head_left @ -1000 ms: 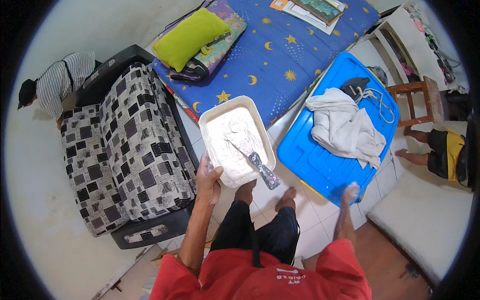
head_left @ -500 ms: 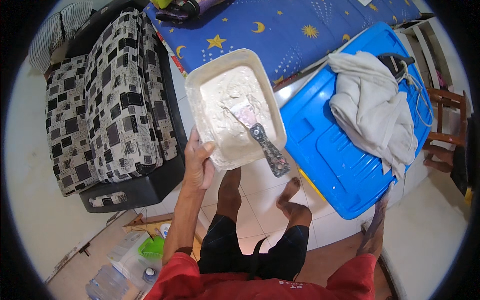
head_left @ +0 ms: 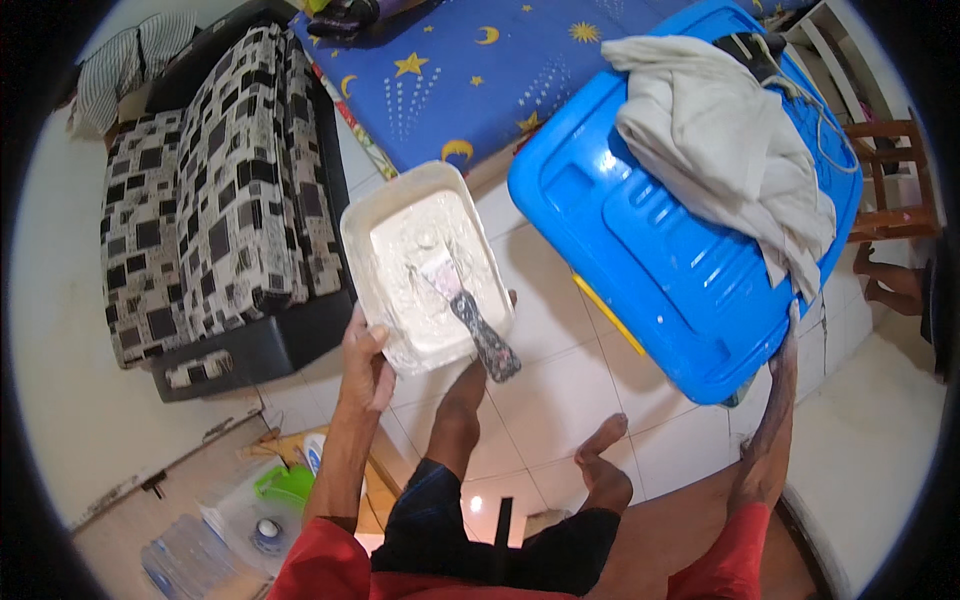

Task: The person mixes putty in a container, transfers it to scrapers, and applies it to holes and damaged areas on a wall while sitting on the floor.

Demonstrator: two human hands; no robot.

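One tub (head_left: 357,235), one scraper (head_left: 485,338), one cloth (head_left: 715,140)

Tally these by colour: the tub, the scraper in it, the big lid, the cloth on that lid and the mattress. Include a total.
Off-white: 2, the tub in the left hand and the cloth
Mainly blue: 2, the lid and the mattress
Dark-handled: 1, the scraper
Total: 5
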